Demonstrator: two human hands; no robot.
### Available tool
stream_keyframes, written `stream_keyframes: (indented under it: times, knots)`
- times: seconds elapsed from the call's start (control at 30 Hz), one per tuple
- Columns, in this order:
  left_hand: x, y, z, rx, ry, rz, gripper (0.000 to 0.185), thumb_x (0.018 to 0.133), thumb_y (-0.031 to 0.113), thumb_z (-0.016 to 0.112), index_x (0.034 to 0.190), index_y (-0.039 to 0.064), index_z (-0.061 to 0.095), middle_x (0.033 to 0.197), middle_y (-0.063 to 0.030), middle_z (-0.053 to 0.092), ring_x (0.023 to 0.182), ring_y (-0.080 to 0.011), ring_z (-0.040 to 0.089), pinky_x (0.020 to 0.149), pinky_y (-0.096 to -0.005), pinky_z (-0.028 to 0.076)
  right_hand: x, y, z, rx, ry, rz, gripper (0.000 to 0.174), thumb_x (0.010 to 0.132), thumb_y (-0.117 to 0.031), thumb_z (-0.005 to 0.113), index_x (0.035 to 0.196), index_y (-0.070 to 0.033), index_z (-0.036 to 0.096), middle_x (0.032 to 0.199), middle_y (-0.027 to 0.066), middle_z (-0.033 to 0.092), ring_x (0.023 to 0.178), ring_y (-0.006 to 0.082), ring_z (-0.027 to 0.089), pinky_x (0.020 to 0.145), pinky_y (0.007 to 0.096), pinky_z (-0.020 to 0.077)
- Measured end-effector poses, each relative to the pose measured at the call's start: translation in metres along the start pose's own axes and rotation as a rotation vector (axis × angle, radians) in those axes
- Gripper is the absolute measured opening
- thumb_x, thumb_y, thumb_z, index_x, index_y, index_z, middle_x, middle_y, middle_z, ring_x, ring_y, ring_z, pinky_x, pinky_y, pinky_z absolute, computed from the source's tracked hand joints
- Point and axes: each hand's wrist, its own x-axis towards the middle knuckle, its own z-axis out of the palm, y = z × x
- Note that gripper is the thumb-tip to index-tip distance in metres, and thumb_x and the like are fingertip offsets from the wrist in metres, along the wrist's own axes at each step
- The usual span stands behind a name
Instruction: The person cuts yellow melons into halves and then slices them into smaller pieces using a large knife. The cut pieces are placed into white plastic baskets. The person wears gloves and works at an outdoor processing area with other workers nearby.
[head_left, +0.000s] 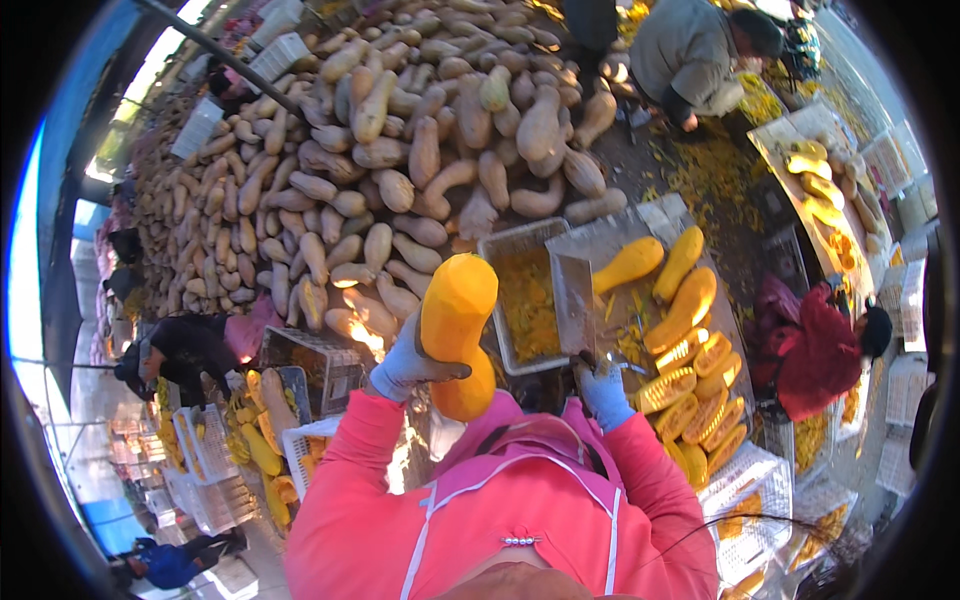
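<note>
My left hand (409, 367), in a pale glove with dark grip, holds a peeled orange butternut squash (459, 307) upright before my apron. The top end of that squash is cut flat. In my gloved right hand (606, 396) is the handle of a cleaver, its broad blade (575, 296) pointing away from me. Below the blade lies the edge of a cutting board (622, 300). Whole peeled squashes (681, 311) and halved ones with hollowed centres (679, 386) rest on the board's right side. A white crate of peelings (525, 300) stands between my hands, partly behind the blade.
A large heap of unpeeled squashes (405, 172) spreads ahead and to the left. Co-workers bend over their work at left (195, 349), right (821, 349) and upper right (690, 60). White plastic crates (750, 487) stand close by on my right; peelings litter the ground (705, 176).
</note>
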Motion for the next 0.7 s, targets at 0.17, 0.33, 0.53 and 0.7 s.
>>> stream_keyframes:
  times: [0.17,0.33,0.53,0.7]
  knots:
    - [0.052,-0.028,0.001,-0.379,-0.043,0.341,0.080,0.066,0.014,0.088,0.135,0.006,0.049,0.122,-0.0064,0.061,0.108,-0.0199,0.060,0.091,-0.0353,0.050,0.034,0.047,0.013,0.339,0.061,0.168,0.021,0.095,-0.019,0.062,0.112,-0.008,0.067,0.081,0.0035,0.065,0.066,0.0133,0.058,0.058,0.0300,0.0483]
    - [0.064,0.003,0.007,-0.379,-0.025,0.678,0.082,0.071,0.040,0.087,0.134,0.004,0.049,0.122,-0.0102,0.060,0.109,-0.0234,0.059,0.092,-0.0374,0.050,0.040,-0.004,0.048,1.045,-0.313,0.373,0.047,0.096,-0.035,0.060,0.133,-0.006,0.056,0.124,0.0076,0.065,0.107,0.0228,0.065,0.090,0.0401,0.0537]
    - [0.059,0.044,0.055,-0.597,0.168,0.547,0.066,0.075,0.029,0.084,0.128,0.005,0.051,0.111,-0.0086,0.063,0.098,-0.0208,0.062,0.085,-0.0341,0.052,0.026,-0.040,0.018,0.414,-0.329,-0.207,0.049,0.096,-0.035,0.059,0.135,-0.006,0.054,0.135,0.0080,0.059,0.122,0.0251,0.057,0.102,0.0412,0.0470]
    - [0.071,0.017,0.054,-0.632,0.397,0.321,0.052,0.074,0.001,0.079,0.120,0.007,0.055,0.099,-0.0014,0.061,0.086,-0.0131,0.060,0.076,-0.0264,0.051,0.018,0.011,0.019,1.060,-0.242,0.415,0.054,0.086,-0.028,0.065,0.134,-0.006,0.054,0.140,0.0099,0.055,0.124,0.0277,0.055,0.103,0.0397,0.0451]
